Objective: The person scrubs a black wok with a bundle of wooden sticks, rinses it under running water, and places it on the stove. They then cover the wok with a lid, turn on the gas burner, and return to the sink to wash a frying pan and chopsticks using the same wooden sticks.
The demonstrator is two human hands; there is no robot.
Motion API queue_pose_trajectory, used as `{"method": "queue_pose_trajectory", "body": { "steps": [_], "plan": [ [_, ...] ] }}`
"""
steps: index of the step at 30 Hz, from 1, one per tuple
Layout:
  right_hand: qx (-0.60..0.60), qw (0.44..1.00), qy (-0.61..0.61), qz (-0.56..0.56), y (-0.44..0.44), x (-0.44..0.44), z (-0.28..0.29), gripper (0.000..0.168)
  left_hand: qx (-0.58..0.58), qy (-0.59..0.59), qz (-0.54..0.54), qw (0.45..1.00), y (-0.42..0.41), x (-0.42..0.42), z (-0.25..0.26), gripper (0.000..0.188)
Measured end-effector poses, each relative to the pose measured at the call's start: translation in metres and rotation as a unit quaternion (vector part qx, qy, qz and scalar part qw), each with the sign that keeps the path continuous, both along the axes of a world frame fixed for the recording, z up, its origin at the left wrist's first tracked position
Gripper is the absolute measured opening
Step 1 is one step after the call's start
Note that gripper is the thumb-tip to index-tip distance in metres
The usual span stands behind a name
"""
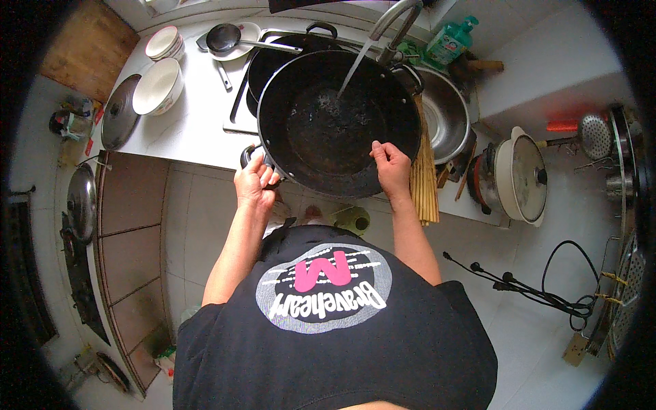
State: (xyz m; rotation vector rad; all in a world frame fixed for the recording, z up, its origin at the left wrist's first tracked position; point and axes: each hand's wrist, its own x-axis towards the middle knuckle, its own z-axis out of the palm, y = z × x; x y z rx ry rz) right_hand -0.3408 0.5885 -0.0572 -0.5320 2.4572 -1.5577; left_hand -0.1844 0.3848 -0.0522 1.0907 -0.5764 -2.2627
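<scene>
A large black wok is tilted under a curved metal faucet, and a stream of water falls into it. My left hand is closed around the wok's near-left loop handle. Over the wok's near-right inside wall is my right hand, its fingers curled with thumb and forefinger together; whether they pinch something small cannot be told. A second loop handle stands at the wok's far right. Beside the right rim lies a bamboo-strip bundle, partly hidden by the wok.
Behind the wok sits another black pan. A ladle lies on a plate. Bowls and a lid stand left. At right are a metal basin, a green pump bottle and a lidded pot.
</scene>
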Motion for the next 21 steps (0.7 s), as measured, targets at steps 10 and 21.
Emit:
{"method": "queue_pose_trajectory", "body": {
  "steps": [10, 21],
  "plan": [
    [-0.025, 0.999, 0.028, -0.002, -0.001, -0.001, -0.007, 0.031, -0.008, 0.003, -0.008, 1.0, 0.0, 0.001, 0.001, 0.03],
    [-0.017, 1.0, 0.024, -0.004, -0.001, 0.0, -0.001, 0.032, -0.005, -0.011, -0.013, 1.0, -0.001, 0.0, 0.002, 0.032]
  ]
}}
